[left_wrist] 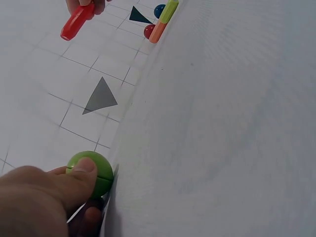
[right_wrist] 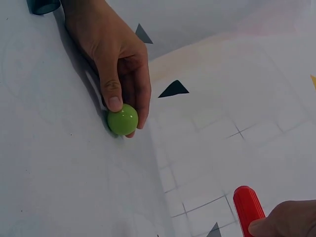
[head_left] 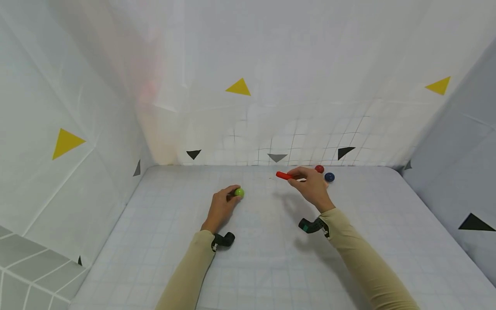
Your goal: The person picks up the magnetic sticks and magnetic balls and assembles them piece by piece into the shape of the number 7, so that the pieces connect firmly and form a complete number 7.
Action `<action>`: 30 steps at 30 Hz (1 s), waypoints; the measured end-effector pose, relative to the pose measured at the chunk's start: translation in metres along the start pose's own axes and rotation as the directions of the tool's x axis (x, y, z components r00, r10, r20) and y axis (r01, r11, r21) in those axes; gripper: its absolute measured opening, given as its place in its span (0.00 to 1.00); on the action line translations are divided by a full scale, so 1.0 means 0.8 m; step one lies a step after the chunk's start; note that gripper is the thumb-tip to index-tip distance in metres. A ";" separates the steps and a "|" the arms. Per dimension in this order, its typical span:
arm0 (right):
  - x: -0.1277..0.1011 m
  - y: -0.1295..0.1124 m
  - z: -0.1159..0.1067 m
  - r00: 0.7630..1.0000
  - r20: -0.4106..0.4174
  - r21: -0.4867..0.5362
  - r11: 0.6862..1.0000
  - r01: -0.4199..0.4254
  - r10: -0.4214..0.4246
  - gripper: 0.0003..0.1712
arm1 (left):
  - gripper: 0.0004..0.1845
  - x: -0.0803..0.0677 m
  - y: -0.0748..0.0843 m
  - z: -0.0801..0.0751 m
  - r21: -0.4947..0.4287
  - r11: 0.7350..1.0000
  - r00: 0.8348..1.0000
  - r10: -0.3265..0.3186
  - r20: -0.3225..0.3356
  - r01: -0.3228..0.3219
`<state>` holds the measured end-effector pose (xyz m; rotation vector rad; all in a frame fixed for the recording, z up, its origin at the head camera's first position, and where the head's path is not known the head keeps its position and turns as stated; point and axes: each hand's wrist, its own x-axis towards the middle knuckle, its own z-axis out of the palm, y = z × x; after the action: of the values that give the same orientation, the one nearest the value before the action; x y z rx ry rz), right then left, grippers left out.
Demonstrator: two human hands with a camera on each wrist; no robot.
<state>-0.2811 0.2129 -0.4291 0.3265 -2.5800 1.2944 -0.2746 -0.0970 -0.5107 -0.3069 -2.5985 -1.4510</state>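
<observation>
Green ball (head_left: 239, 192) pinched by left hand (head_left: 221, 207), red marker (head_left: 284, 175) gripped in right hand (head_left: 311, 186)

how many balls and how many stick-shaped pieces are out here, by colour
green ball: 1, pinched by the left hand
red ball: 1
blue ball: 1
red stick: 1, held by the right hand
green stick: 1
orange stick: 1
total: 6
</observation>
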 end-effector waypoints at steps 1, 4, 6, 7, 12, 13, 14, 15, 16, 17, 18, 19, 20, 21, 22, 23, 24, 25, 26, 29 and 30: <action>0.000 0.000 0.002 1.000 0.001 0.002 1.000 0.008 -0.008 0.11 | 0.20 0.000 0.000 0.000 0.000 1.000 1.000 0.001 -0.001 -0.001; -0.001 -0.002 0.008 0.999 0.009 0.004 0.999 0.041 -0.041 0.10 | 0.20 0.000 0.000 -0.001 0.000 1.000 1.000 0.000 0.000 0.000; -0.001 -0.002 0.012 0.998 0.010 0.006 0.998 0.062 -0.062 0.09 | 0.21 0.000 0.000 -0.001 0.002 1.000 1.000 -0.006 0.002 0.006; -0.001 -0.002 0.014 0.998 0.012 0.008 0.998 0.066 -0.066 0.09 | 0.21 0.000 0.000 -0.001 0.002 1.000 1.000 -0.010 0.003 0.010; -0.001 -0.004 0.022 0.998 0.036 0.036 0.998 0.043 -0.045 0.09 | 0.21 0.000 0.001 -0.001 0.000 1.000 1.000 -0.008 0.007 0.008; -0.001 -0.004 0.023 0.998 0.044 0.035 0.999 0.035 -0.037 0.09 | 0.21 0.000 0.001 -0.001 0.000 1.000 1.000 -0.005 0.008 0.005; -0.001 -0.005 0.025 0.998 0.047 0.037 0.999 0.030 -0.032 0.09 | 0.21 0.000 0.001 -0.001 0.001 1.000 1.000 -0.002 0.008 0.002; -0.001 -0.005 0.027 0.998 0.054 0.041 0.999 0.025 -0.027 0.10 | 0.21 -0.001 0.001 -0.001 0.002 1.000 1.000 0.001 0.008 -0.001; -0.001 -0.005 0.029 0.998 0.059 0.045 0.999 0.017 -0.020 0.10 | 0.20 0.000 0.002 -0.001 0.004 1.000 1.000 0.004 0.007 -0.004; -0.001 -0.004 0.031 0.998 0.062 0.046 0.999 0.013 -0.016 0.10 | 0.20 0.000 0.002 -0.001 0.005 1.000 1.000 0.006 0.007 -0.006; -0.001 -0.004 0.033 0.998 0.067 0.049 0.999 0.012 -0.015 0.10 | 0.20 0.000 0.002 -0.001 0.008 1.000 1.000 0.007 0.006 -0.008; 0.000 -0.004 0.035 0.997 0.072 0.051 0.999 0.007 -0.011 0.10 | 0.20 0.000 0.002 -0.001 0.011 1.000 1.000 0.007 0.005 -0.007; 0.000 -0.004 0.038 0.997 0.075 0.056 0.998 0.004 -0.009 0.10 | 0.20 0.000 0.002 -0.001 0.013 1.000 1.000 0.006 0.004 -0.006; 0.000 -0.004 0.041 0.997 0.081 0.057 0.998 0.002 -0.007 0.10 | 0.20 0.000 0.002 -0.001 0.013 1.000 1.000 0.006 0.003 -0.006; 0.000 -0.004 0.043 0.996 0.084 0.058 0.998 -0.002 -0.003 0.10 | 0.20 0.001 0.002 -0.001 0.013 1.000 1.000 0.006 0.002 -0.006; 0.000 -0.004 0.046 0.996 0.089 0.059 0.998 -0.003 -0.002 0.10 | 0.20 0.001 0.002 -0.001 0.013 1.000 1.000 0.004 0.002 -0.004; 0.000 -0.005 0.048 0.996 0.094 0.061 0.998 -0.005 0.000 0.10 | 0.20 0.001 0.002 0.000 0.012 1.000 1.000 0.004 0.003 -0.004; 0.000 -0.005 0.051 0.995 0.098 0.063 0.998 -0.009 0.003 0.10 | 0.20 0.001 0.001 0.000 0.012 1.000 1.000 0.005 0.003 -0.005; 0.000 -0.006 0.054 0.995 0.103 0.066 0.998 -0.009 0.002 0.10 | 0.20 0.001 0.001 0.000 0.012 1.000 1.000 0.005 0.003 -0.005; 0.002 -0.008 0.061 0.993 0.119 0.076 0.997 -0.010 0.001 0.11 | 0.20 0.001 0.000 0.001 0.015 1.000 1.000 0.002 0.007 -0.002; 0.002 -0.008 0.064 0.992 0.123 0.078 0.997 -0.007 -0.002 0.11 | 0.20 0.001 0.000 0.001 0.015 1.000 1.000 0.003 0.007 -0.003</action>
<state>-0.2865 0.1680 -0.4532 0.4299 -2.6348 1.4209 -0.2756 -0.0964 -0.5109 -0.3143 -2.6125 -1.4317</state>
